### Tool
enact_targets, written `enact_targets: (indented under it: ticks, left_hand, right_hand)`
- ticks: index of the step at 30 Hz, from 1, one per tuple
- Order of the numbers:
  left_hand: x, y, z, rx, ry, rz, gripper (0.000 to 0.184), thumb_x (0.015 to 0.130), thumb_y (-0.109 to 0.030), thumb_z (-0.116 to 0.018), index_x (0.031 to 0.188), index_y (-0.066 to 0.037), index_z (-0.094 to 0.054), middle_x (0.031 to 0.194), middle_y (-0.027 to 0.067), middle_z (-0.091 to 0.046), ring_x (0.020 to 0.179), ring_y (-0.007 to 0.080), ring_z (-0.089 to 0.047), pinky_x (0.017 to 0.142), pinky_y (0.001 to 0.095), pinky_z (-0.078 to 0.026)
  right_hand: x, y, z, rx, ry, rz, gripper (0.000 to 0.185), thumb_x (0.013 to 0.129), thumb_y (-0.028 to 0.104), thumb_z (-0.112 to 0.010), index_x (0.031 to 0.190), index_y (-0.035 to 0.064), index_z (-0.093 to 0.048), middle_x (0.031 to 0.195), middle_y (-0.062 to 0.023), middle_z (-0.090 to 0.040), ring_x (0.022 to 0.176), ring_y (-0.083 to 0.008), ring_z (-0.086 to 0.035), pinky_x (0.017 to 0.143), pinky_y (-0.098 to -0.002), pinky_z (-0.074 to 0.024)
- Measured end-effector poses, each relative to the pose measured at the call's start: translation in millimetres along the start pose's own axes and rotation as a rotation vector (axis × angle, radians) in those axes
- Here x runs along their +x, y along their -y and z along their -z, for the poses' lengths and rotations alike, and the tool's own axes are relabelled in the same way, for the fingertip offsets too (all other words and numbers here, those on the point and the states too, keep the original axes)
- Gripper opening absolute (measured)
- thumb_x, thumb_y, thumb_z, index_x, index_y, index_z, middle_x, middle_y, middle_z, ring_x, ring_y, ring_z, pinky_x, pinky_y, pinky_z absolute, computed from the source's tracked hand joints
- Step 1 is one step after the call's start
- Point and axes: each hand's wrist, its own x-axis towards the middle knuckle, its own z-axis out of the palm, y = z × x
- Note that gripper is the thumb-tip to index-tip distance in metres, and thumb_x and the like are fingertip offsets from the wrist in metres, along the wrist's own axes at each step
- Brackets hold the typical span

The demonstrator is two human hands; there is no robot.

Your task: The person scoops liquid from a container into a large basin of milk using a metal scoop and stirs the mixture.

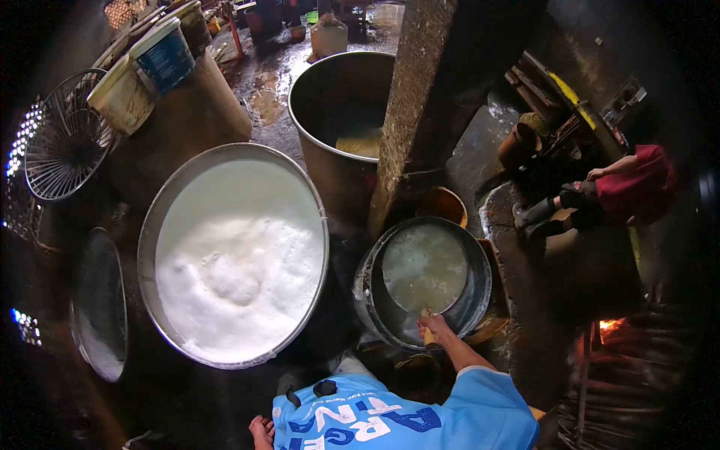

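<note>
My right hand (pixel 433 328) is closed around the short wooden handle (pixel 428 338) of a large round dipper (pixel 424 268). The dipper's wide, pale disc-like part sits inside a dark metal pot (pixel 363 289), and cloudy liquid shows there. How deep the dipper reaches I cannot tell. Down at the lower edge, my left hand (pixel 261 433) hangs beside my blue shirt, fingers loosely apart with nothing visible in them. To the left of the pot stands a wide metal vat (pixel 144 289) of milky liquid, its near part covered in thick white foam.
Behind stands a tall metal drum (pixel 330 176), partly hidden by a concrete post (pixel 409 97). Buckets (pixel 161 60) and a wire basket (pixel 67 139) are at upper left. A person in red (pixel 637 184) sits at right. Fire (pixel 611 325) burns near stacked wood (pixel 630 382).
</note>
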Motion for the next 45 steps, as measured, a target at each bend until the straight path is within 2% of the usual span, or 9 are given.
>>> enact_targets:
  ticks: [5, 6, 9, 13, 14, 18, 27, 34, 45]
  left_hand:
    - [74, 56, -8, -0.134, 0.017, 0.053, 0.012, 0.074, -0.016, -0.057, 0.082, -0.007, -0.059, 0.077, 0.0085, -0.056, 0.065, 0.0209, -0.056, 0.048, 0.0375, -0.044]
    - [83, 58, -5, 0.048, 0.045, 0.038, 0.014, 0.075, -0.015, -0.057, 0.08, -0.003, -0.06, 0.08, 0.0103, -0.057, 0.067, 0.0221, -0.058, 0.05, 0.0375, -0.047]
    - [104, 64, -14, -0.011, -0.072, -0.191, 0.019, 0.076, -0.015, -0.057, 0.086, -0.001, -0.062, 0.085, 0.011, -0.059, 0.069, 0.024, -0.06, 0.053, 0.0385, -0.049]
    - [79, 22, -14, -0.362, 0.021, 0.039, 0.025, 0.079, -0.019, -0.057, 0.099, -0.004, -0.06, 0.086, 0.0101, -0.06, 0.07, 0.0246, -0.06, 0.055, 0.0396, -0.05]
    - [72, 2, -11, -0.165, -0.061, 0.114, 0.025, 0.08, -0.021, -0.057, 0.102, -0.009, -0.058, 0.082, 0.0071, -0.06, 0.066, 0.0238, -0.058, 0.05, 0.0389, -0.048]
    - [152, 7, 11, -0.306, 0.254, 0.206, 0.021, 0.082, -0.026, -0.056, 0.101, -0.016, -0.056, 0.079, 0.0045, -0.059, 0.063, 0.0213, -0.055, 0.051, 0.0371, -0.042]
    - [161, -60, 96, -0.494, 0.098, 0.103, 0.019, 0.087, -0.023, -0.047, 0.102, -0.014, -0.054, 0.083, 0.004, -0.06, 0.061, 0.0181, -0.056, 0.051, 0.0318, -0.041]
    - [177, -34, 153, -0.68, 0.042, 0.097, 0.018, 0.086, -0.02, -0.046, 0.102, -0.015, -0.054, 0.086, 0.0046, -0.06, 0.066, 0.0197, -0.058, 0.053, 0.0342, -0.044]
    - [190, 45, 136, -0.763, -0.142, 0.306, 0.023, 0.08, -0.025, -0.051, 0.099, -0.014, -0.056, 0.091, 0.0083, -0.059, 0.078, 0.0248, -0.059, 0.063, 0.0421, -0.049]
  right_hand:
    - [-75, 31, 34, -0.3, -0.076, 0.086, 0.005, 0.08, -0.002, -0.057, 0.081, -0.001, -0.053, 0.061, -0.0072, -0.052, 0.046, -0.0159, -0.05, 0.04, -0.0324, -0.0453]
    - [-84, 36, 35, -0.297, -0.098, 0.069, 0.006, 0.079, -0.002, -0.058, 0.082, -0.0011, -0.053, 0.062, -0.0075, -0.051, 0.047, -0.016, -0.051, 0.04, -0.0315, -0.0453]
    - [-135, 63, 16, -0.466, -0.126, -0.006, 0.006, 0.076, 0.0, -0.061, 0.078, 0.0001, -0.056, 0.059, -0.0063, -0.052, 0.047, -0.0164, -0.052, 0.04, -0.0303, -0.0437]
    - [-161, 74, -23, -0.471, -0.061, -0.098, 0.006, 0.077, 0.001, -0.06, 0.078, -0.0012, -0.055, 0.058, -0.0067, -0.051, 0.047, -0.0157, -0.051, 0.039, -0.0309, -0.0435]
    - [-166, 74, -40, -0.478, -0.029, -0.097, 0.006, 0.077, 0.0, -0.06, 0.078, -0.0013, -0.054, 0.058, -0.0064, -0.051, 0.047, -0.0156, -0.051, 0.039, -0.031, -0.0435]
    - [-188, 65, -130, -0.473, 0.083, -0.092, 0.008, 0.077, -0.001, -0.059, 0.079, -0.0007, -0.052, 0.058, -0.0051, -0.048, 0.046, -0.0152, -0.05, 0.039, -0.031, -0.043]
    - [-131, -22, -377, -0.391, 0.399, -0.117, 0.011, 0.08, 0.001, -0.058, 0.077, 0.0039, -0.048, 0.061, -0.0045, -0.048, 0.048, -0.0149, -0.048, 0.043, -0.0307, -0.0427]
    - [-59, -89, -517, -0.374, 0.533, -0.075, 0.005, 0.081, 0.001, -0.055, 0.082, -0.002, -0.052, 0.064, -0.0053, -0.047, 0.05, -0.0139, -0.046, 0.045, -0.03, -0.0426]
    - [10, -107, -561, -0.493, 0.368, -0.027, 0.004, 0.078, -0.001, -0.056, 0.079, -0.0015, -0.052, 0.06, -0.0056, -0.048, 0.048, -0.0163, -0.049, 0.043, -0.0324, -0.0452]
